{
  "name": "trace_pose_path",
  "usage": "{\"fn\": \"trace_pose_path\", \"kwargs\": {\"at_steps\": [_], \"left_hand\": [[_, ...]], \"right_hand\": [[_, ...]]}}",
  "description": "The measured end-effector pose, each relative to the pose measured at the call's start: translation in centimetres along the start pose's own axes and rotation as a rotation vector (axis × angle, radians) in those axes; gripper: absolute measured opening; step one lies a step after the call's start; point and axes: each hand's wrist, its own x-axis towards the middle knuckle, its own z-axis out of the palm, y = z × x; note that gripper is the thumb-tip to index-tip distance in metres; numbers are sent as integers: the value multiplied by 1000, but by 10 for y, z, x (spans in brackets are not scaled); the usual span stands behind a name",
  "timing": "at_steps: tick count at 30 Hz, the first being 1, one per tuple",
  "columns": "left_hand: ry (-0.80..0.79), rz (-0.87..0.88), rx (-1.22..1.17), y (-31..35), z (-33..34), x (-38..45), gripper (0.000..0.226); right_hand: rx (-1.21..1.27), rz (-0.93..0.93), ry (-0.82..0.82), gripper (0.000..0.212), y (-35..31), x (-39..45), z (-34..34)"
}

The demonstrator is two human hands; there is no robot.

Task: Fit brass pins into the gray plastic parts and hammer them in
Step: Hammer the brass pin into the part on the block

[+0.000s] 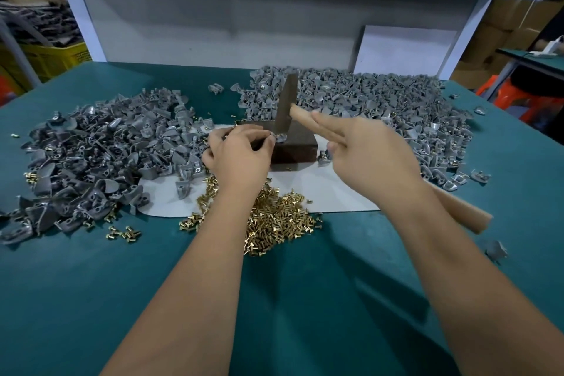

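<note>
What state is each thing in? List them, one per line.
Hammer: held by the right hand, head down on the part.
Gray part: on the dark block, pinched by the left hand.
Brass pins: loose heap on the mat, near edge.
Left gray pile: loose heap.
Right gray pile: loose heap behind the block.

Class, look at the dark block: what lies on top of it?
On the dark block sits one gray plastic part, pinched by the left hand, with the hammer head on it. Any brass pin is hidden beneath.
</note>
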Motion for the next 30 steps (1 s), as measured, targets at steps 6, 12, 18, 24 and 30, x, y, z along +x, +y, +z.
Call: {"fn": "trace_pose_path", "kwargs": {"at_steps": [6,12,18,24,30], "left_hand": [[4,-11,-22,-2,3,2,16],[9,-26,-28,-3,4,3,14],[2,-12,-6,-2,2,1,13],[-27,-21,-41,0,2,2,12],[-68,-43,-67,0,-2,4,18]], "right_hand": [[23,-79,113,72,-7,-6,2],[17,-88,206,70,-5,-8,7],[10,-101,166,84,0,-4,10],[235,247,172,52,18,24,27],[80,432,-20,24,43,17,49]]}}
